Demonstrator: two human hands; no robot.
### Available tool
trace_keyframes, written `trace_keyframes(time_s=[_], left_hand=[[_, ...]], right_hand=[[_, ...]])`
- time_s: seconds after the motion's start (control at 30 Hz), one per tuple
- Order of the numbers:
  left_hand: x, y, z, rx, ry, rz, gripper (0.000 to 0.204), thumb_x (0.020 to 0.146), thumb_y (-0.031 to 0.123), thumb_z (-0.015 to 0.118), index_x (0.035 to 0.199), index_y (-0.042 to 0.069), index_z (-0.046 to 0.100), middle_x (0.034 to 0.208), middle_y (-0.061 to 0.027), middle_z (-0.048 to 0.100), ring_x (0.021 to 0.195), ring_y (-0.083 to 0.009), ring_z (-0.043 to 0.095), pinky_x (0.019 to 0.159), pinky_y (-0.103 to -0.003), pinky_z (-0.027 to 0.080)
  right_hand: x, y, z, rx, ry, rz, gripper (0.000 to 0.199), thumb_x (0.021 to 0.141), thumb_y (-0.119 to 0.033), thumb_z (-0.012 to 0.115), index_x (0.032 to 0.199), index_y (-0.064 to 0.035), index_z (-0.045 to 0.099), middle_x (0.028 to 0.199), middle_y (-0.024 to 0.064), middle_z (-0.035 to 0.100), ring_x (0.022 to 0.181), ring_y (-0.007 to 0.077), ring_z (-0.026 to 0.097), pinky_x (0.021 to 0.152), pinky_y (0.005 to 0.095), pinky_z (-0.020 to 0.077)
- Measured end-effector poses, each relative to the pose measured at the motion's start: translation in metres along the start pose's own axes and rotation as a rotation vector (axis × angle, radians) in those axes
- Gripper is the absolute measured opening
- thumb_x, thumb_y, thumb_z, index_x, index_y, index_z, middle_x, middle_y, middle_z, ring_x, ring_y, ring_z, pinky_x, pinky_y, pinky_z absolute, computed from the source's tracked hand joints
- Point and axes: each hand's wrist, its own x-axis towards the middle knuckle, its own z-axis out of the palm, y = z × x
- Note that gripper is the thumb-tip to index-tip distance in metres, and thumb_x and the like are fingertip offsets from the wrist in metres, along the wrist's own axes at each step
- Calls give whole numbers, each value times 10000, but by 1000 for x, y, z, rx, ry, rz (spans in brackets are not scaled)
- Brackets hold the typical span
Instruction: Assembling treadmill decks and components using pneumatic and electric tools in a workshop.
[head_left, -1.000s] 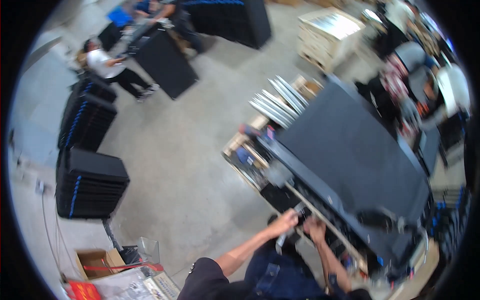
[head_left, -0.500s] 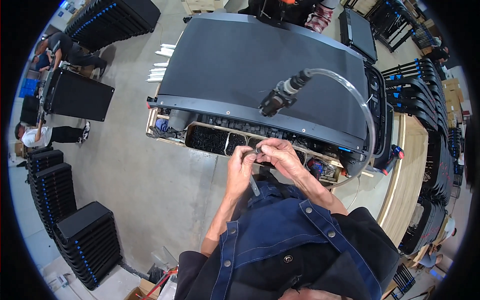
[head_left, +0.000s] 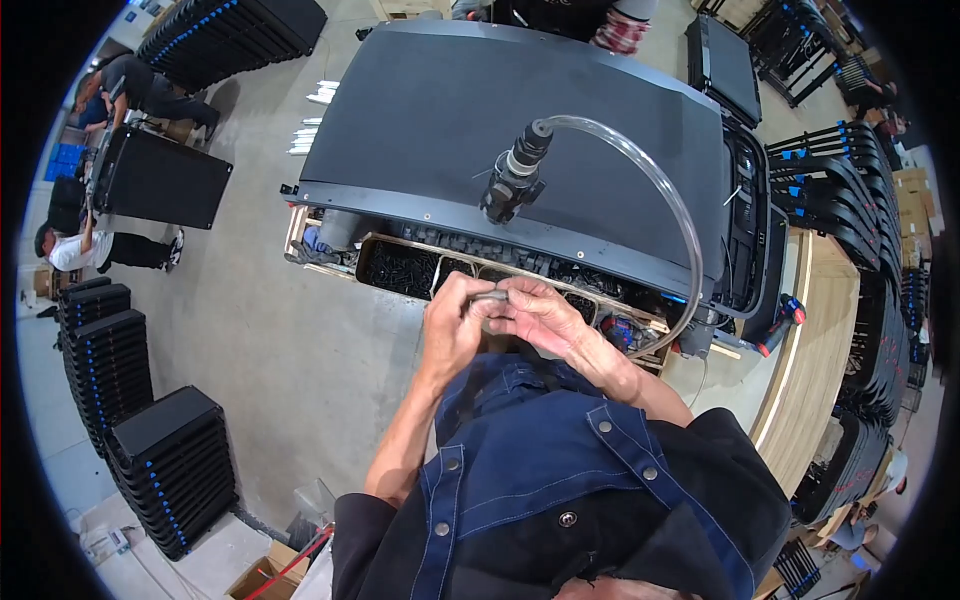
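Hands, left hand (head_left: 455, 318) and right hand (head_left: 537, 313), meet fingertip to fingertip, pinching a small grey part (head_left: 489, 297).

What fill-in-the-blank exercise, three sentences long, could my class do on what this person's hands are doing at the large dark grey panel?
1. The left hand and the right hand together pinch a small ____ metal piece.
2. A clear plastic hose curves out of the black fitting standing on the large dark grey ____.
3. The hands are held just above a wooden ____ of small black parts.

Missing words: grey; panel; tray
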Motion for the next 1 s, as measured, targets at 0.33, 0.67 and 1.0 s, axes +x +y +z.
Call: trace_keyframes(time_s=[0.33, 0.67, 1.0], left_hand=[[15, -45, -10, -261, -276, -220, 305, 759, 226, 843, 894, 1, 688, 830, -58, 624, 754, -180, 605, 686, -315, 478], [29, -199, 77, -1547, -356, -1282, 154, 924, 265, 666, 935, 119, 617, 806, 9, 581, 683, -90, 510, 519, -214, 382], [73, -205, 115, -1733, -493, -990, 185, 910, 287, 721, 941, 133, 624, 754, 29, 560, 627, -87, 501, 508, -233, 339]], right_hand=[[3, 18, -10, -334, 223, -40, 202, 965, -206, 679, 1102, -68, 622, 950, 58, 680, 847, 196, 688, 771, 343, 584], [101, -82, 89, -1283, 176, -679, 614, 717, 32, 827, 1268, -37, 565, 1364, 157, 577, 1259, 236, 571, 1034, 374, 501], [119, -34, 103, -1384, 598, -831, 858, 711, -94, 893, 1417, -63, 407, 1247, 156, 628, 1137, 240, 610, 1040, 402, 480]])
